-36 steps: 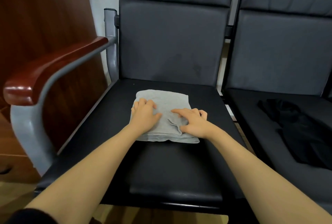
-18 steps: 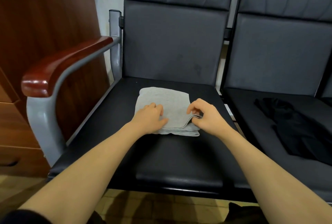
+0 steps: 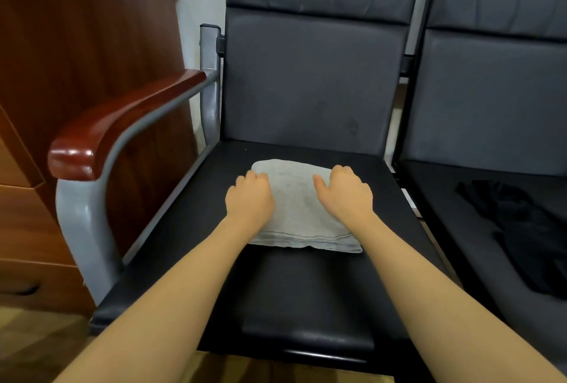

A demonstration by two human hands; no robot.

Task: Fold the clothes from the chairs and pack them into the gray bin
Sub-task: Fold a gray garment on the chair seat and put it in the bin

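A folded grey garment [image 3: 299, 214] lies flat on the black seat of the left chair [image 3: 306, 290]. My left hand [image 3: 250, 198] sits on its far left corner with the fingers curled over the edge. At the far right corner my right hand [image 3: 343, 195] lies the same way, fingers curled over the cloth. The fingertips of both hands are hidden. A crumpled black garment [image 3: 527, 229] lies on the seat of the right chair [image 3: 460, 260]. No gray bin is in view.
The left chair has a red-brown wooden armrest [image 3: 122, 125] on a grey metal frame. A wooden cabinet [image 3: 76, 45] with drawers stands to the left of it. Tall padded backrests [image 3: 306, 75] rise behind both seats.
Both hands have slid from the near part of the grey garment to its far corners. The right hand has let go of the right edge that it pinched.
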